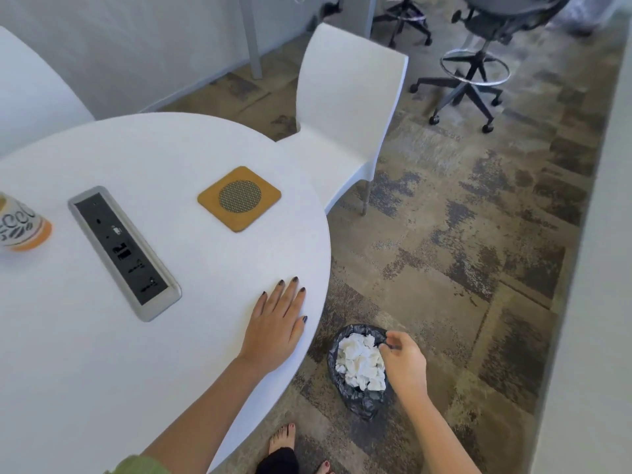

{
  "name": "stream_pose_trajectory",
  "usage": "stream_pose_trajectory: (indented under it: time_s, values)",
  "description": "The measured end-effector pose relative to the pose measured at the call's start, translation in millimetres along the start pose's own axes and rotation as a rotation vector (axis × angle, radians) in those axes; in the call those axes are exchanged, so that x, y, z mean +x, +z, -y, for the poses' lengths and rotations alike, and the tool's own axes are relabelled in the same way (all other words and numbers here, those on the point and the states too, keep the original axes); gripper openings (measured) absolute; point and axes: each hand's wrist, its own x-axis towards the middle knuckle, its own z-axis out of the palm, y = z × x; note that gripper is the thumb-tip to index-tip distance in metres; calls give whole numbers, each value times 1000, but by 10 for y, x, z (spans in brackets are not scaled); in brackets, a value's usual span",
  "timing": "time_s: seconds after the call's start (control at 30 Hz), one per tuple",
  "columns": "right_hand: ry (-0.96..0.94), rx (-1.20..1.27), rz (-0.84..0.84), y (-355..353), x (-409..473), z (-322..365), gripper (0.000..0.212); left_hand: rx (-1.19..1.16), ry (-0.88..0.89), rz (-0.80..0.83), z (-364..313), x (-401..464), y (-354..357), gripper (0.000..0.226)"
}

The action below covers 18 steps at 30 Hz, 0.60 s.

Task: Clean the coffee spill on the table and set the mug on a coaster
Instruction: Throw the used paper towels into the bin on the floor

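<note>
Spill looks wiped up; the mug is not yet on its coaster.

The round white table [102,354] shows no coffee stain in view, so the cleaning seems finished, and a white chair [345,107] stands at its far edge. A recessed power strip [123,252] lies between the cork coaster [239,199], which sits bare, and the printed mug [21,224] at the table's left edge. On the floor, a bin [355,400] lined in black holds crumpled tissues [359,362]. The left hand [277,323] lies flat, fingers spread, on the tabletop; the right hand [403,362] hovers over the bin, fingers curled, and whether it grips anything cannot be told.
</note>
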Motion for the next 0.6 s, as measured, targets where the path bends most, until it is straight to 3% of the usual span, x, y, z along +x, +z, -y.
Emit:
stream_pose_trajectory:
  time_s: [0.4, 0.6]
  values:
    - [-332, -92, 192, 167, -83, 1377, 22, -119, -246, 39, 614, -371, -295, 68]
    - [-467, -275, 251, 710, 104, 1954, 22, -178, -329, 61, 1067, -301, -464, 58]
